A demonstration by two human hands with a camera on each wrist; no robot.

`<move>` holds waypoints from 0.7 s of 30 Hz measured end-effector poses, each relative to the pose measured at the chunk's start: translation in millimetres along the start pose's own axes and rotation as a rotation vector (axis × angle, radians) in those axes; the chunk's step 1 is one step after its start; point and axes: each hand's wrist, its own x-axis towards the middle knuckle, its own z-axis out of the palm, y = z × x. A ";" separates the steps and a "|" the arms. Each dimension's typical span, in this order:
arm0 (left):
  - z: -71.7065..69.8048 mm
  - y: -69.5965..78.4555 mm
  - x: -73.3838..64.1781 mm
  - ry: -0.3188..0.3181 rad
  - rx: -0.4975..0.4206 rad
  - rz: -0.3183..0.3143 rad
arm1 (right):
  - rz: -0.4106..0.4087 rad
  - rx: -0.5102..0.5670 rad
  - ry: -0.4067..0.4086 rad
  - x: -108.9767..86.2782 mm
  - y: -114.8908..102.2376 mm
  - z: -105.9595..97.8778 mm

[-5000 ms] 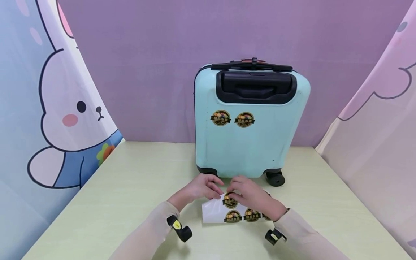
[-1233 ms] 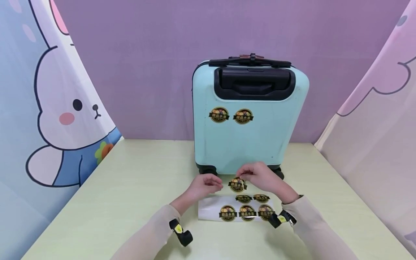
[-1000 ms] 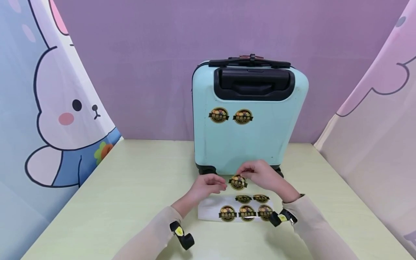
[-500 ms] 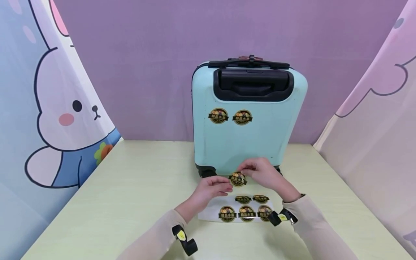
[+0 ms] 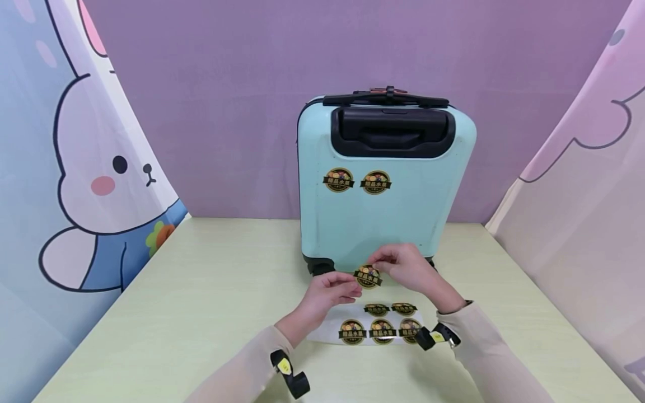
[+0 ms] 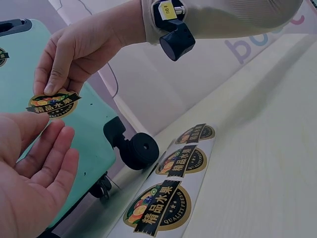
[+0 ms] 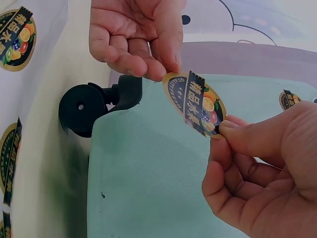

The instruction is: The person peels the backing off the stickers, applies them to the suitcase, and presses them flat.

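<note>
A round black-and-gold fruit sticker (image 5: 368,277) is held in the air just in front of the suitcase's lower edge. My right hand (image 5: 405,270) pinches its upper right edge between thumb and forefinger. At the opposite edge, my left hand (image 5: 327,298) has the sticker's rim between thumb and forefinger, its other fingers loosely bent, as the right wrist view shows. Beneath the hands lies a white sticker sheet (image 5: 330,330) with several similar stickers, partly covered by the left hand. Upright behind stands a mint-green suitcase (image 5: 383,224), bearing two such stickers (image 5: 339,180) side by side.
The suitcase's black handle recess (image 5: 393,132) faces me, and its black wheels (image 6: 139,150) rest on the pale table (image 5: 227,268). A purple backdrop (image 5: 211,123) closes off the back. Printed curtains (image 5: 101,145) hang at both sides.
The sticker has been peeled off the sheet and raised toward the suitcase by my right hand. My left hand has moved right and up to the sticker's left edge.
</note>
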 end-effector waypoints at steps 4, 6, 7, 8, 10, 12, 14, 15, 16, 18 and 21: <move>0.5 0.1 -0.5 0.008 -0.006 0.002 | 0.001 0.003 0.011 -0.2 -0.4 0.1; 0.7 0.5 -0.3 0.014 -0.006 0.000 | 0.001 0.001 0.017 -0.4 -0.3 0.1; 0.8 0.9 -0.8 0.016 -0.008 0.001 | 0.002 0.002 0.019 -0.4 -0.3 0.2; 0.8 1.2 -1.1 0.017 -0.006 0.004 | 0.003 0.003 0.021 -0.4 -0.3 0.4; 1.0 2.4 -1.1 0.021 -0.008 0.004 | 0.007 0.006 0.024 -0.4 -0.4 0.4; 1.1 3.7 -1.0 0.023 -0.008 0.008 | 0.011 0.007 0.029 -0.2 -0.8 0.3; 0.9 5.1 -1.0 0.025 -0.009 0.012 | 0.014 0.008 0.031 0.1 -1.7 0.2; 0.7 5.7 -0.8 0.028 -0.012 0.012 | 0.015 0.008 0.033 0.2 -2.4 0.2; 0.4 6.1 -0.8 0.030 -0.013 0.013 | 0.014 0.005 0.036 0.5 -2.9 0.2; -0.3 6.9 -0.8 0.034 -0.016 0.010 | 0.014 0.012 0.038 1.0 -4.5 0.5; -1.6 8.3 -1.1 0.042 -0.023 -0.001 | 0.010 0.017 0.042 2.5 -6.7 0.9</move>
